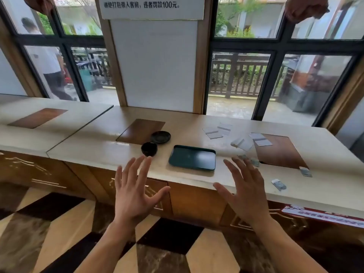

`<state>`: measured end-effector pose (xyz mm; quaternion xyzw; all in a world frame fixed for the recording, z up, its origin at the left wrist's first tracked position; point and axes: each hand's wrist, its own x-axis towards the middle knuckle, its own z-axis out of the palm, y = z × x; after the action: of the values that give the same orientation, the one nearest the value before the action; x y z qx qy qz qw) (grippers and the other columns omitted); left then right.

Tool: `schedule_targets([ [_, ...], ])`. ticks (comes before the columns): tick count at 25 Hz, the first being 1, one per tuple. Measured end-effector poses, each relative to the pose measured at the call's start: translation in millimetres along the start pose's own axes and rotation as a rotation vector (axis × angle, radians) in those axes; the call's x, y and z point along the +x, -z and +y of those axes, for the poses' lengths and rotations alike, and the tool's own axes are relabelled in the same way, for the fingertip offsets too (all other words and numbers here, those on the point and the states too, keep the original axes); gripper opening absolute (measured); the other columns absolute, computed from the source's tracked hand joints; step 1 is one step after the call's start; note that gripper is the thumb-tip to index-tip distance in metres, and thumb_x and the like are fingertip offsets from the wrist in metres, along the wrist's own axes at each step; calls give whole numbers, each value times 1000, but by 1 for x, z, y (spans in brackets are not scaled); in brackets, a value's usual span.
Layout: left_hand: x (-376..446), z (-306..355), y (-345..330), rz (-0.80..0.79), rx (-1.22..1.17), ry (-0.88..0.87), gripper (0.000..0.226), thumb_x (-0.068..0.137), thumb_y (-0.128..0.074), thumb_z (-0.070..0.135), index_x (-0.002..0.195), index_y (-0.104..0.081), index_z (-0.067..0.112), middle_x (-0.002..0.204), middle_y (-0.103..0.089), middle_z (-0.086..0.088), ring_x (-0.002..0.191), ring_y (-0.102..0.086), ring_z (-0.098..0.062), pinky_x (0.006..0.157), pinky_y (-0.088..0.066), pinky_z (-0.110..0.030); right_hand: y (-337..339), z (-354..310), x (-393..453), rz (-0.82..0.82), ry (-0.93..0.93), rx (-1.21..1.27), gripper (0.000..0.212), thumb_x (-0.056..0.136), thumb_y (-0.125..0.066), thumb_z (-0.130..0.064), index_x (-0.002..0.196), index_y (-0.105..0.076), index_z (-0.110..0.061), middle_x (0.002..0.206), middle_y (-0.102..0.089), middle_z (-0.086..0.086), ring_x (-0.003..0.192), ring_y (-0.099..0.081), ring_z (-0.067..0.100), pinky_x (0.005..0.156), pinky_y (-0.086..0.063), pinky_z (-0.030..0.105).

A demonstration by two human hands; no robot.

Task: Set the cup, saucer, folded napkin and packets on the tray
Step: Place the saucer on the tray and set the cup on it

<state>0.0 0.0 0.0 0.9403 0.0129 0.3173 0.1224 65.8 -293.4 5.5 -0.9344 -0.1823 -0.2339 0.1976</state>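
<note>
cup (149, 148): small, hard, likely fragile; pinch the rim.
tray (192, 158): bare, at 3 o'clock of cup.
left hand (134, 191), right hand (245, 196): fingers spread, holding nothing.

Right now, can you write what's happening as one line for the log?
hands: left open, right open, both holding nothing | tray: bare | cup, saucer: left of tray | packets: right of tray

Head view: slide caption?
Open left hand and right hand hover before empty dark green tray; black cup, saucer alongside.
</note>
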Motion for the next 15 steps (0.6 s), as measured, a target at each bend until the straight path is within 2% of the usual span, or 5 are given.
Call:
schedule_targets([
  [7, 19, -45, -13, -15, -28, -21, 79, 82, -40, 77, 140, -41, 23, 140, -47, -4, 133, -41, -24, 114, -24, -58, -35, -31, 23, -24, -8, -1, 65, 84, -45, -69, 135, -47, -28, 144, -48, -1, 136, -37, 22, 111, -32, 47],
  [12, 46, -68, -43, -24, -55, 30, 74, 83, -39, 75, 137, -43, 25, 137, -50, -4, 129, -44, -23, 115, -24, -55, -73, -31, 62, -26, 6, 82, 65, 83, -48, -64, 133, -51, -23, 139, -52, 1, 130, -44, 23, 106, -39, 48],
  [15, 75, -80, -70, -37, -31, 50, 73, 84, -39, 73, 135, -47, 22, 134, -53, -5, 126, -48, -23, 114, -25, -55, -104, -20, 101, -3, 30, 102, 62, 85, -49, -64, 131, -53, -23, 135, -55, 0, 125, -48, 21, 102, -42, 43],
])
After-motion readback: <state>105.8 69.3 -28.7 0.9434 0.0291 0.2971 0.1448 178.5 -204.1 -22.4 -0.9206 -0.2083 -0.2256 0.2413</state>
